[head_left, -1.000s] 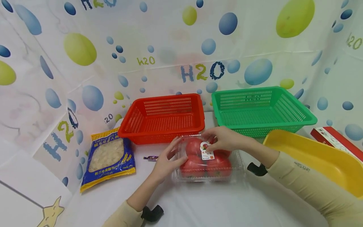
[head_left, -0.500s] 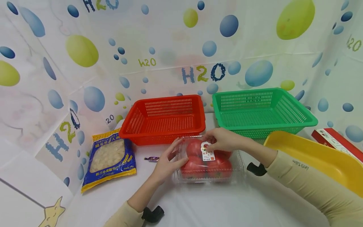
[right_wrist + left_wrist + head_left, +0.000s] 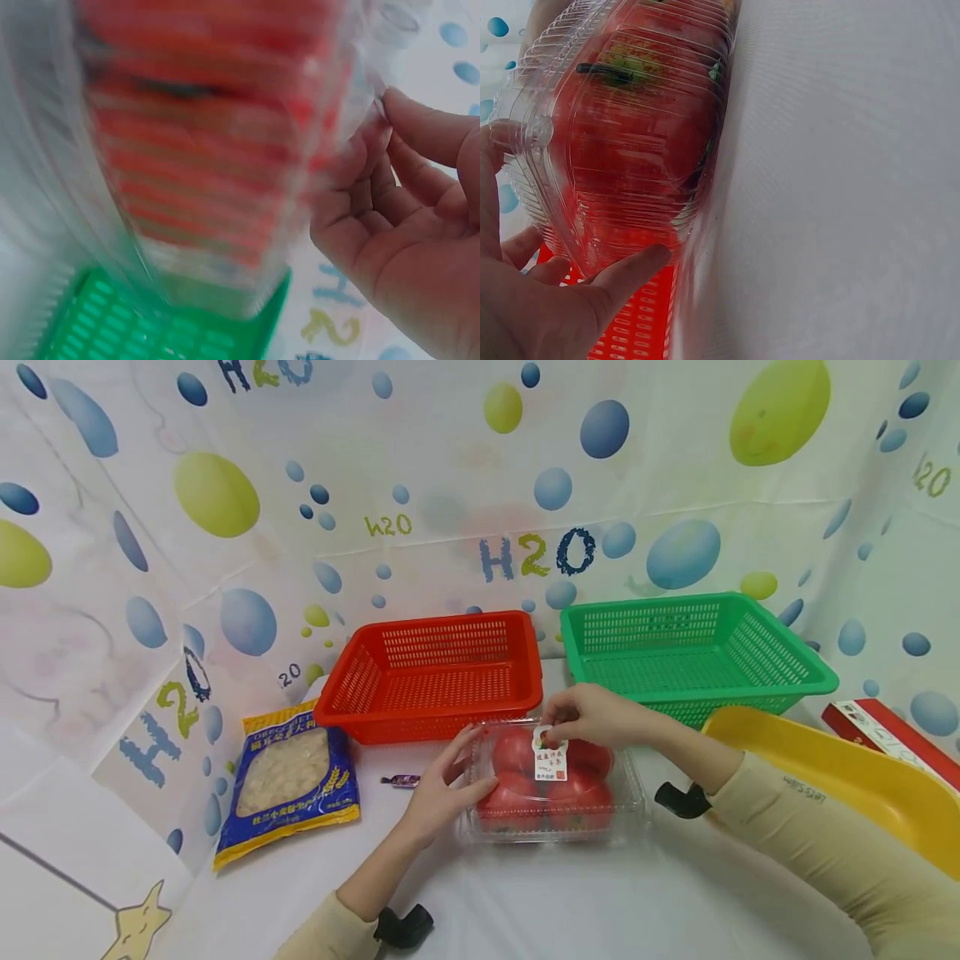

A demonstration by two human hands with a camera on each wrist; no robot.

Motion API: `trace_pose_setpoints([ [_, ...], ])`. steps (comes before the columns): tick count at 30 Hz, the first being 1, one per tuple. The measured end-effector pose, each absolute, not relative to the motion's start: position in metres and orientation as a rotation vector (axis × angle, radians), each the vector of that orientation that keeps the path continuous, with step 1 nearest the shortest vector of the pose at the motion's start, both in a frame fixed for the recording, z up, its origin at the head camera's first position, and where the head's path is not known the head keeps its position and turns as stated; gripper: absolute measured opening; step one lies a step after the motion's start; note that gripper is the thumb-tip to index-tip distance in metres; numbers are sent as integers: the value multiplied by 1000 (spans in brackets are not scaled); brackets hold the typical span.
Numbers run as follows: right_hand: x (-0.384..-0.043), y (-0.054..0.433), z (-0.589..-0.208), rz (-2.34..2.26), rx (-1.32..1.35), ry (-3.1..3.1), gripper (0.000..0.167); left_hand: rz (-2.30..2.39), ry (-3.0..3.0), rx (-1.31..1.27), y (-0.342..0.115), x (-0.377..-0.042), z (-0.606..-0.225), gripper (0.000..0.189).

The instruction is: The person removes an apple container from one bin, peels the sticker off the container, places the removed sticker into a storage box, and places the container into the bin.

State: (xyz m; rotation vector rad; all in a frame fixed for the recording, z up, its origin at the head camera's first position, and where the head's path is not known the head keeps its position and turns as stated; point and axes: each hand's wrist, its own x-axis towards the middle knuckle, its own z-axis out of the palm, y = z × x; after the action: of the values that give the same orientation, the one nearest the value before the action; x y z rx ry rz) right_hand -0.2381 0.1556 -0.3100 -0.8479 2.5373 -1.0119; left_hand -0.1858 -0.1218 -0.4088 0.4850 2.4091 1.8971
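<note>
A clear plastic clamshell container (image 3: pixel 627 789) of red tomatoes (image 3: pixel 512 797) lies on the white cloth in the head view. My left hand (image 3: pixel 442 793) holds its left end, the thumb along the near side and the other fingers toward the back; the left wrist view shows the thumb (image 3: pixel 634 274) pressed at the ribbed wall. On the lid is a white label (image 3: pixel 551 763) with printed characters. Its upper edge is lifted, pinched between thumb and forefinger of my right hand (image 3: pixel 600 717). In the right wrist view that pinch sits beside the blurred container.
Behind the container stand a red basket (image 3: pixel 427 727) and a green basket (image 3: pixel 675 697). A yellow tub (image 3: pixel 840 768) and a red-and-white box (image 3: pixel 892 735) are at right. To the left lie a blue-and-yellow pasta bag (image 3: pixel 288 777) and a small purple wrapped sweet (image 3: pixel 401 781).
My right hand has moved up and slightly back, pulling the label's upper edge so the label now stands straighter. The left hand and the container have stayed in place.
</note>
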Motion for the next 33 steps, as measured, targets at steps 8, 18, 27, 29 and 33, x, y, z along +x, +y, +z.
trace_pose_setpoints([
  [8,-240,190,-288,-1109,-758,2524,14,1892,2407,478,-123,-185,-408,70],
  [18,-232,253,-281,-1120,-619,2575,21,1882,2404,494,-124,-186,-408,70],
  [27,-226,309,-301,-1102,-471,2583,24,1874,2410,457,-124,-186,-408,68],
  [29,-225,322,-305,-1105,-444,2579,24,1871,2407,454,-124,-186,-408,68],
  [33,-222,344,-312,-1099,-419,2560,24,1863,2409,447,-124,-186,-407,68],
])
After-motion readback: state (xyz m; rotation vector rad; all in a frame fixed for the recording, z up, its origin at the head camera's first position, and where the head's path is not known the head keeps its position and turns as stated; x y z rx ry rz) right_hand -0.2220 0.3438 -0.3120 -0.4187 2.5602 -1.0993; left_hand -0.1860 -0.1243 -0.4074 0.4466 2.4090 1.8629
